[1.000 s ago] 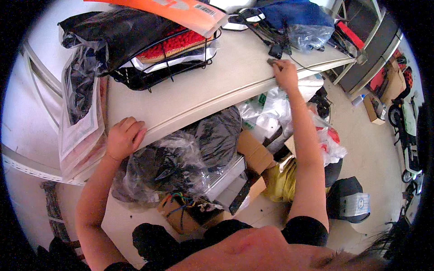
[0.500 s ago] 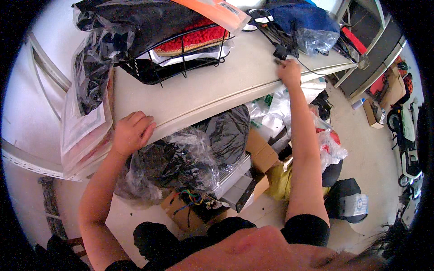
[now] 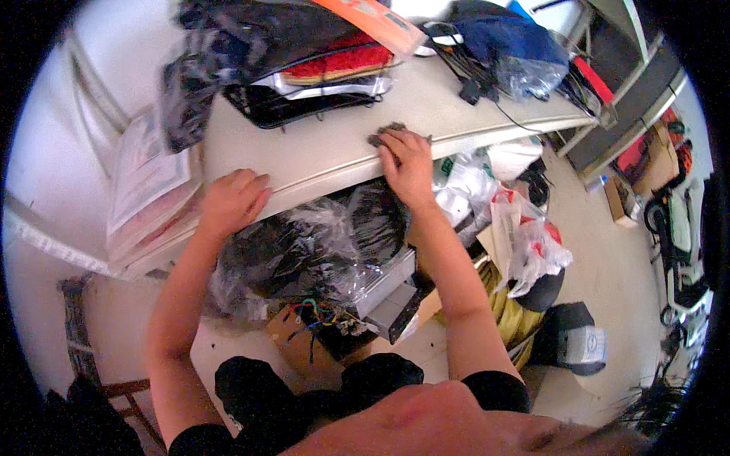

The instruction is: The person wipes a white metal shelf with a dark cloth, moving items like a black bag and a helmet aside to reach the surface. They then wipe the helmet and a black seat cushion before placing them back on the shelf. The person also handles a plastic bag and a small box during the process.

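My right hand presses a crumpled dark grey rag onto the pale shelf board, by its front edge. Fingers cover part of the rag. My left hand rests on the same edge farther left, fingers laid over the board and holding nothing. Behind the hands stands a black wire basket with a red textile in it. To the left of my left hand, flat packets in clear plastic lean at the board's end.
Black plastic bags, an open cardboard box with wires and a white plastic bag crowd below the board. A dark blue bundle and a black adapter lie at its far right. A scooter stands at right.
My right hand has slid left along the board with the rag, from beside the black adapter to the middle of the front edge. My left hand stays on the edge; the view has shifted slightly.
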Motion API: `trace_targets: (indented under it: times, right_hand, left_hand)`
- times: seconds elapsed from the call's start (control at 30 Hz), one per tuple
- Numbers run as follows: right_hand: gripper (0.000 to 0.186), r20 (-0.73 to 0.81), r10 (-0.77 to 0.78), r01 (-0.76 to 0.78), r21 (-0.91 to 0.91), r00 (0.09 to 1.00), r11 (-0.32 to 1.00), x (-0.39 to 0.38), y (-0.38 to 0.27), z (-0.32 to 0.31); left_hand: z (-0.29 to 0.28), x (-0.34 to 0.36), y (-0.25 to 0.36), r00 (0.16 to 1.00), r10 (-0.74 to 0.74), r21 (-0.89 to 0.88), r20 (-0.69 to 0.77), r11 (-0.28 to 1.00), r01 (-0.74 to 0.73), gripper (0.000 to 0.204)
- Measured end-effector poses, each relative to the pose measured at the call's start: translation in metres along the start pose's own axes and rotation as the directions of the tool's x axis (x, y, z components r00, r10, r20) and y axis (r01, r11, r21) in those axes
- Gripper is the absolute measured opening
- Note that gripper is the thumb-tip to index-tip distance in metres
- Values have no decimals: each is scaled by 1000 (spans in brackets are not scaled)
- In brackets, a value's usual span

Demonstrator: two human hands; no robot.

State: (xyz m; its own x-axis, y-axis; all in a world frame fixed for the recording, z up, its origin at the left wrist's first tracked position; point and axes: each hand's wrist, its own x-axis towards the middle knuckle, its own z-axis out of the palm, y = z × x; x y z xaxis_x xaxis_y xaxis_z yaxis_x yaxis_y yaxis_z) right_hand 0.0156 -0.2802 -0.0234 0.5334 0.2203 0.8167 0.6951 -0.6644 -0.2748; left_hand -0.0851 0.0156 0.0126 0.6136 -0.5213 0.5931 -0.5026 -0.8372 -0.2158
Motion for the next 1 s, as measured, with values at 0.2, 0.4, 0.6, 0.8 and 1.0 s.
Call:
trace_targets:
  times: [0.2, 0.4, 0.6, 0.8, 1.0]
  right_hand:
    - [28, 84, -158, 178, -391, 984, 903, -13, 129, -44]
    - [21, 51, 356, -322, -325, 933, 889, 6, 88, -55]
    - [17, 344, -87, -70, 419, 935, 905, 23, -195, -2]
    - [28, 430, -50, -335, 767, 901, 547, 79, -351, 85]
    - [41, 684, 29, -669, 720, 729, -184, 155, -453, 165]
  left_hand:
    - [-45, -35, 85, 907, -158, -171, 389, 956, 240, 21]
    - [-35, -138, 160, 605, -791, -758, 86, 343, 555, 31]
    - [-17, -181, 146, 114, -833, -824, 542, -500, 267, 37]
    - [-70, -169, 128, 43, -487, -488, 872, -873, 15, 43]
    - [-94, -186, 126, 33, -476, -468, 879, -874, -127, 33]
